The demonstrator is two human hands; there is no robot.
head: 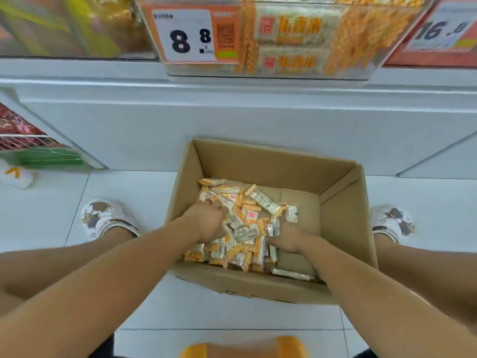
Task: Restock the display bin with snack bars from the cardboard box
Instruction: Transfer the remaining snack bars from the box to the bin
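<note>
- Box (258, 161) sits open on the floor (129, 316) between the person's feet, right under the bin (361, 34).
- Bars (247, 215) lie loose in a heap, mostly at the box's left and near side; bare cardboard shows at the right.
- Left hand (206, 223) is down in the heap, fingers curled into the bars, seemingly gripping some; exact count hidden.
- Right hand (286, 236) is at the heap's right edge, fingers tucked among the wrappers; looks like it is closing on a few bars, but the fingertips are hidden, so I cannot tell for sure.
- Bin above is clear-walled, already holds the same orange-and-white bars stacked flat; price tag (185, 34) on its front reads 8.8.
- Step in hand, by my read: scooping a two-handed load out of the box.
- To do it well: bring both hands together under the heap, cup rather than pinch, since slick wrappers will likely slide out of a loose grip.
- Take a modest load; an overfull scoop probably sheds bars on the lift to the bin.
- Lift straight up clear of the box wall, then go over the bin's top edge, not its front.
- Risk: bars dropping on the floor, or crushed if squeezed hard.
- Plenty of bars are left in the box, so several more loads seem needed.
</note>
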